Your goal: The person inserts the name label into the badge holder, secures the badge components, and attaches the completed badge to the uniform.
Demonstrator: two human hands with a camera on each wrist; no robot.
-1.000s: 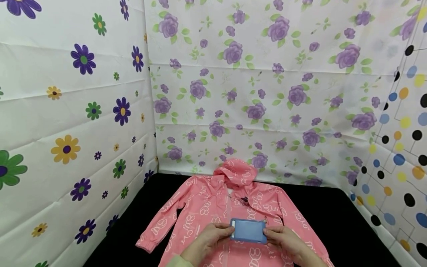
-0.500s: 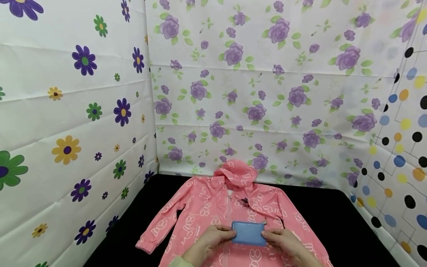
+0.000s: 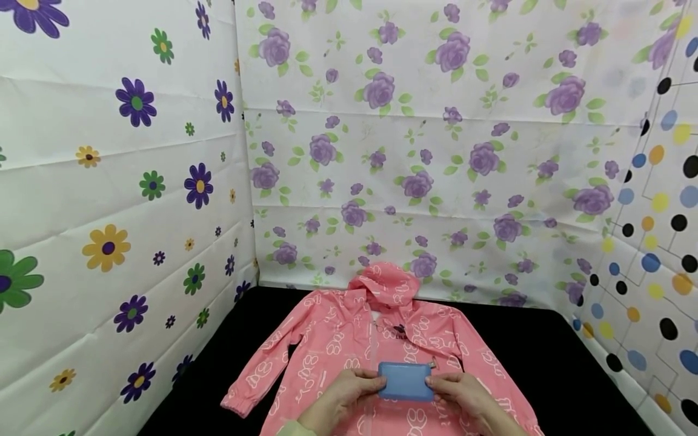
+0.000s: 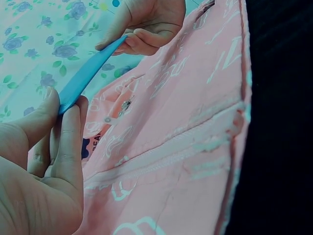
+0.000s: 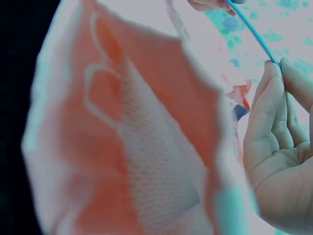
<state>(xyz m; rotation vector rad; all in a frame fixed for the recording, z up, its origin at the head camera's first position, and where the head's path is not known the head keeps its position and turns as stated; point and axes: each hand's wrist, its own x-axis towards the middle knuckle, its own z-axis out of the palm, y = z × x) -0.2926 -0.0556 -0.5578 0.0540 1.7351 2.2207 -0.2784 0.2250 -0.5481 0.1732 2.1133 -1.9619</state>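
Blue card case [image 3: 406,381] sits between both hands, apparently held up clear of the pink jacket [image 3: 334,348] below them. Left hand [image 3: 349,393] pinches one short end, right hand [image 3: 463,396] pinches the other; hands apart, case bridging the gap, thumbs on one face, fingers on the other. End-to-end grip probably there to keep the case steady and leave most of its broad face uncovered. Long axis runs side to side, hand to hand, roughly level; broad face turned up toward the wearer. Small metal tab [image 3: 433,364] at the far corner by the right hand. Both wrist views catch the case nearly edge-on, so thin.

Jacket lies front up on the black bench [image 3: 551,369], hood [image 3: 389,283] beyond the hands, one sleeve spread outward past each hand; likely laid out flat so its front stays reachable. Pale cuff [image 3: 294,427] on the left wrist. Case contents: can't tell.
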